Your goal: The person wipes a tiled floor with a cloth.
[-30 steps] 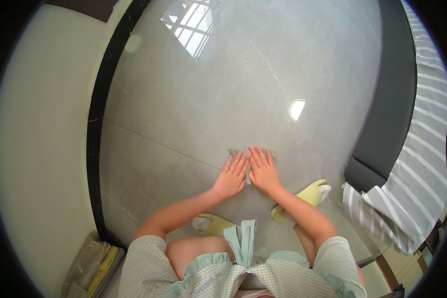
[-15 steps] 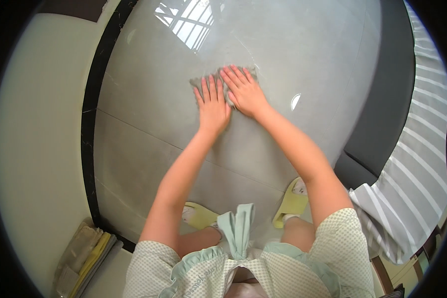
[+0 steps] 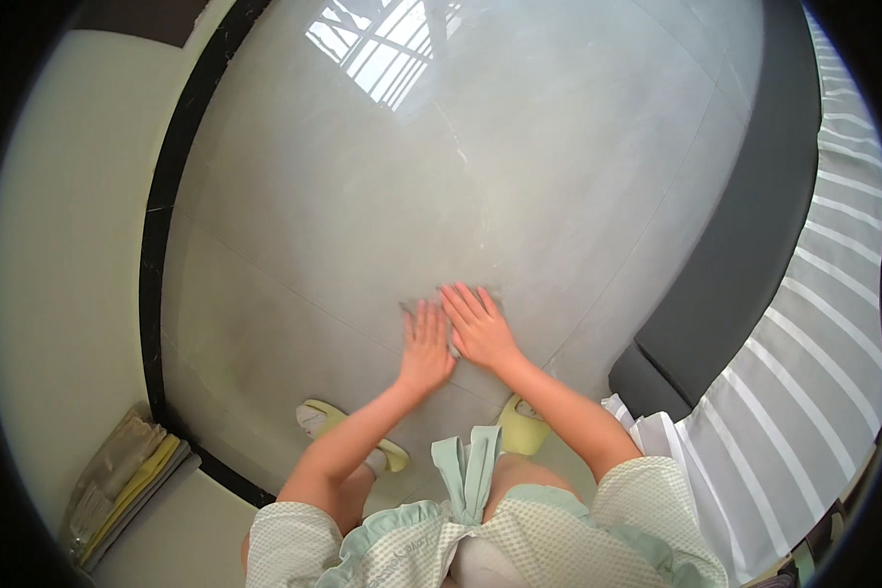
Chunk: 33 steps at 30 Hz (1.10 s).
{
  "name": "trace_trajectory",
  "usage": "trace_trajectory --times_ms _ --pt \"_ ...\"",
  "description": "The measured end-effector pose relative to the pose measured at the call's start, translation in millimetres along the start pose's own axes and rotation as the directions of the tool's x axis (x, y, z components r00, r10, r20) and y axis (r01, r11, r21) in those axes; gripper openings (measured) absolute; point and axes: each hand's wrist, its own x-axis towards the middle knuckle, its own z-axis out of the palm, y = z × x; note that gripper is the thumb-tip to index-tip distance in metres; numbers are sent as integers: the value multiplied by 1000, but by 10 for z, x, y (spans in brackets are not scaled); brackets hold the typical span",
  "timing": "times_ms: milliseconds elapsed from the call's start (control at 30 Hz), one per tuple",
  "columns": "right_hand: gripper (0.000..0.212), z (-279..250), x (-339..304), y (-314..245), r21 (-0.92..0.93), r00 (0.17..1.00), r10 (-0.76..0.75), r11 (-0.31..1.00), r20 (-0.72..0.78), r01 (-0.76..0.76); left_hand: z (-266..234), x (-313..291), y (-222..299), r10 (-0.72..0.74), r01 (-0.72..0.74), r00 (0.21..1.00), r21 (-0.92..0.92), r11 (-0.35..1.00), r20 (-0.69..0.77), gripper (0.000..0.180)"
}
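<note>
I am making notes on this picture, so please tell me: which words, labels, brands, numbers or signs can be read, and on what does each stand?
Pale green-and-white checked fabric top: small lettering on the chest, too faint and blurred to read.
No other words, labels, brands, numbers or signs can be made out.

The place looked like a home, most likely a bedroom. A long, low, dark grey padded frame [image 3: 740, 235] ran along the right side, with a grey-and-white striped bedsheet-like fabric [image 3: 804, 323] spread beside it. Glossy grey marble-look floor tiles [image 3: 578, 167] met a shiny black skirting [image 3: 154, 255] below a plain off-white wall [image 3: 59, 216]. Pale yellow-green open-toed slippers [image 3: 524, 428] on the person's feet also suggested a household, and the floor mirrored a bright, barred window.
</note>
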Motion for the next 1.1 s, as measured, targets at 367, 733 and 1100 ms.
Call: trace_trajectory --times_ms 367,733,1100 --pt "59 -725 1390 1226 -54 883 281 945 -376 -323 -806 2275 -32 42 -16 961 98 995 -274 71" --pt "63 -239 -379 366 -27 743 630 758 -224 -651 -227 847 625 261 -261 965 -38 965 18 69" --pt "60 -693 514 1224 -92 782 504 817 -367 -570 -555 2025 577 228 -231 964 -9 973 -135 68"
